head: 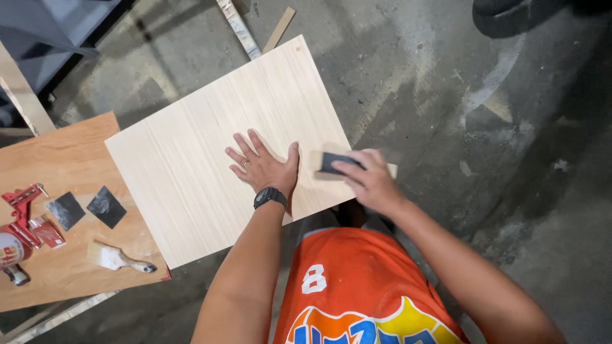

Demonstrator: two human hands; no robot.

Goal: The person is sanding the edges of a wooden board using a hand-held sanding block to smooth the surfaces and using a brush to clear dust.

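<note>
- Clutter lies far to the left of both hands on a reddish plywood sheet (70, 159): a red clamp (22, 197), a can (9, 248) only partly in view, two dark sandpaper squares (86, 208) and a small paintbrush (118, 258).
- Pale wooden panel (191, 172) sits at the centre, tilted like a diamond over a grey concrete floor (478, 127). It looks thin, stiff and fairly light, with a smooth, possibly slick face; its edges seem the safest places to grip.
- Left hand (264, 167) lies flat on the panel, palm down, fingers spread wide and pointing up and left, holding nothing. A black wristwatch (270, 197) sits just below the palm.
- Sanding block (335, 163), a dark abrasive wrapped on a pale wooden block, rests at the panel's right edge, just right of the left thumb. It looks small, rigid and easy to hold from above.
- Right hand (370, 181) covers the block, fingers curled down over its top and gripping it; the image here is blurred.
- Orange shirt (357, 286) fills the space below both wrists.
</note>
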